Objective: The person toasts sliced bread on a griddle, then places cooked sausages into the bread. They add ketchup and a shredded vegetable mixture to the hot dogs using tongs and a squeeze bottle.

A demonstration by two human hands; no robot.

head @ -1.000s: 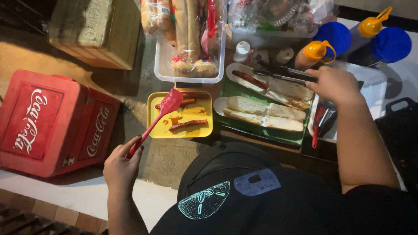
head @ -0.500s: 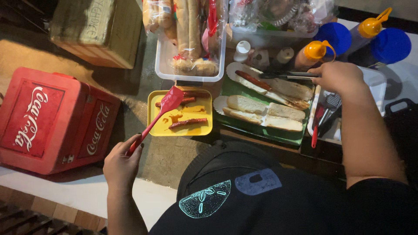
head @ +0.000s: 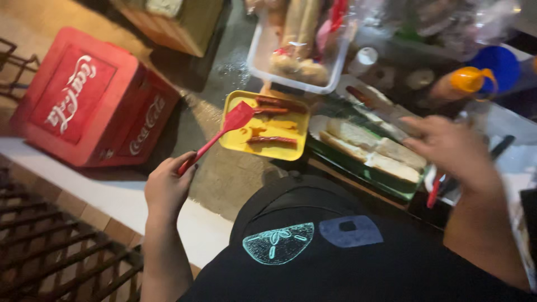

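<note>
1. Over the yellow tray (head: 235, 146), the left hand (head: 166, 187) is clamped around the handle of a red spatula (head: 224, 131), whose blade rests at the tray's left edge.
2. Red sausages (head: 269, 140) lie on the tray, just right of the blade; one more sits near the tray's far rim.
3. Compared with half a second ago, the right hand (head: 456, 151) has lifted off the far plate and now hovers, fingers loosely spread and holding nothing, above the split bread rolls (head: 372, 148) on the green tray (head: 358, 172).
4. The spatula has kept its place on the yellow tray, so the change looks like the right hand coming back toward the bread while the left waits with the tool.
5. A clear tub (head: 293, 78) of buns stands beyond the yellow tray, and an orange-capped sauce bottle (head: 467, 81) stands at the far right.
6. A red crate (head: 89, 100) sits on the ground to the left.
</note>
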